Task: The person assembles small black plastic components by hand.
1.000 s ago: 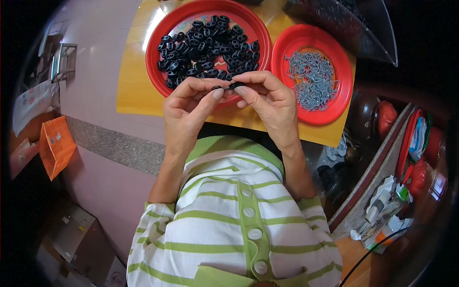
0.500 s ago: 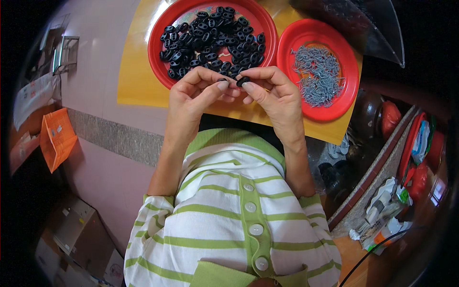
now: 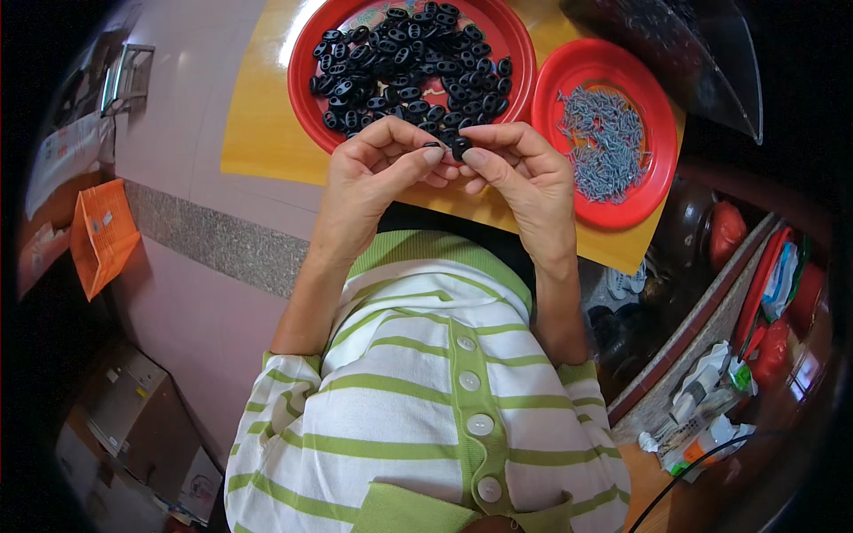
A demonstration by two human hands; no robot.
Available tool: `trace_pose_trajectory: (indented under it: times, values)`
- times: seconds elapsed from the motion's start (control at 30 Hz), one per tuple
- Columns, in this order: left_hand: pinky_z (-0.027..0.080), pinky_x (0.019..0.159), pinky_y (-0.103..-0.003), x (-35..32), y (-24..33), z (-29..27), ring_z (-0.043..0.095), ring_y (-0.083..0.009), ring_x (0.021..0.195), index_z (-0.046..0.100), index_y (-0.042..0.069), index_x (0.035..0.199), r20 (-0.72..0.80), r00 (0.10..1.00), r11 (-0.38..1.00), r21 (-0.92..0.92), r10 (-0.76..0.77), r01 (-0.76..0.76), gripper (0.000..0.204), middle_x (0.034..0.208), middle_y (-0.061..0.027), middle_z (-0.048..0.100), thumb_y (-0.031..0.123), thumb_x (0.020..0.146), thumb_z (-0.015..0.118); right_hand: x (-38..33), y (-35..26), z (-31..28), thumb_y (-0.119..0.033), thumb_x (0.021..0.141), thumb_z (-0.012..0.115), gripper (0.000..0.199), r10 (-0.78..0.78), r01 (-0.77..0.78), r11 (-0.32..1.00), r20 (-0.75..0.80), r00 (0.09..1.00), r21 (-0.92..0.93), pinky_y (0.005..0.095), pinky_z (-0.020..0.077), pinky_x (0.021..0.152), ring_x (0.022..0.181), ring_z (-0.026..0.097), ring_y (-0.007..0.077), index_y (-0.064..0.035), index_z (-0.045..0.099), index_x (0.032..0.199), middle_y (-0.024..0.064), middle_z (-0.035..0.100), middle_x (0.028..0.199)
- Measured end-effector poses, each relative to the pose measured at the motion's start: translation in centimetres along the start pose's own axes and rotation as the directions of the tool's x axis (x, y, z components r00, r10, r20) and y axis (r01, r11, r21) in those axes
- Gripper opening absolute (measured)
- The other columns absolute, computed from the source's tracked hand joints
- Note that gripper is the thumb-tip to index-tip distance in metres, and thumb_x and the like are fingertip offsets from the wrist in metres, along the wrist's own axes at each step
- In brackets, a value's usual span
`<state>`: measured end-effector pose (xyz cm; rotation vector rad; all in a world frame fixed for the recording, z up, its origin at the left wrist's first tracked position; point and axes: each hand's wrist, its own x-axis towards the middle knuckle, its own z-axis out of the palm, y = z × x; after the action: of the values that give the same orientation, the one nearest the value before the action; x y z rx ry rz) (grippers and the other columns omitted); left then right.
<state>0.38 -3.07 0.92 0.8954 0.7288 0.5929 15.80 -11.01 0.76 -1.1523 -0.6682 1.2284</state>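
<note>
My left hand [image 3: 378, 169] is closed in a pinch on a small dark piece [image 3: 432, 145], mostly covered by the thumb and fingertips. Close beside it, my right hand [image 3: 524, 178] pinches a black oval plastic piece [image 3: 460, 147] between thumb and forefinger. The fingertips of both hands nearly meet at the near rim of a round red tray [image 3: 524, 67]. Heaped in that tray are many black oval pieces with two holes [image 3: 391, 62]. To the right, a smaller red plate [image 3: 622, 213] holds a pile of small grey screws [image 3: 609, 147].
Both red dishes stand on a yellow tabletop [image 3: 267, 133]. A clear-edged dark bin [image 3: 693, 53] overhangs the far right corner. An orange bag [image 3: 105, 235] is at the left. Bags and packets [image 3: 711, 400] lie on the right, beside a stone-edged ledge [image 3: 693, 311].
The black oval piece in my right fingers has turned from lying nearly flat to standing more upright. The whole view has shifted slightly, and both hands keep their pinch.
</note>
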Motion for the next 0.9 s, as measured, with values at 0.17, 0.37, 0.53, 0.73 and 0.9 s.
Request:
trace_pose_trajectory:
  times: [0.17,0.37,0.53,0.73,0.9]
  values:
    - [0.053,0.075,-0.025,0.0,-0.2,-0.2,0.065,-0.0148,0.080,0.058,-0.002,0.091,0.006,1.000,1.000,-0.008,-0.011,0.011,0.008,0.086,-0.0089,0.065,0.004,0.085,0.060,0.0,0.3,0.0,0.000,0.085,0.059,0.019,0.010,-0.010,1.000,0.002,1.000,0.010,0.0178,0.0504,0.065,0.072,0.062,0.0089,0.0028,0.060,0.105,0.0075,0.065,0.087]
    - [0.052,0.074,-0.024,0.2,-0.2,-0.4,0.065,-0.0143,0.079,0.059,-0.002,0.092,0.022,0.999,1.000,0.006,-0.031,0.031,0.009,0.085,-0.0089,0.065,0.004,0.085,0.060,0.1,0.2,-0.1,-0.003,0.085,0.061,0.020,0.015,-0.015,1.000,0.003,1.000,-0.003,0.0184,0.0494,0.064,0.076,0.060,0.0078,0.0013,0.061,0.105,0.0050,0.064,0.087]
    - [0.052,0.071,-0.022,0.3,-0.3,-0.5,0.064,-0.0121,0.078,0.062,-0.002,0.094,0.006,0.999,0.999,0.013,-0.048,0.048,0.012,0.085,-0.0078,0.066,0.006,0.085,0.062,0.2,0.4,0.3,-0.001,0.085,0.060,0.020,0.005,-0.008,0.998,-0.055,0.998,-0.065,0.0174,0.0498,0.064,0.071,0.060,0.0071,0.0018,0.062,0.105,0.0057,0.065,0.085]
    - [0.051,0.068,-0.021,0.7,-0.3,-0.6,0.063,-0.0104,0.072,0.064,-0.003,0.096,-0.035,0.995,0.996,0.002,-0.093,0.093,0.015,0.081,-0.0078,0.066,0.006,0.084,0.063,0.5,0.8,0.3,-0.002,0.086,0.059,0.020,-0.013,0.011,1.000,-0.070,0.997,-0.029,0.0171,0.0498,0.064,0.070,0.060,0.0068,0.0016,0.061,0.105,0.0054,0.065,0.085]
    - [0.051,0.066,-0.021,0.9,-0.4,-0.1,0.062,-0.0103,0.071,0.065,-0.003,0.095,-0.026,0.997,0.997,0.020,-0.070,0.071,0.014,0.081,-0.0084,0.067,0.004,0.083,0.063,0.6,1.1,0.1,-0.001,0.086,0.060,0.018,-0.032,0.033,0.999,-0.035,0.999,0.019,0.0185,0.0504,0.062,0.074,0.059,0.0071,0.0015,0.062,0.103,0.0045,0.062,0.087]
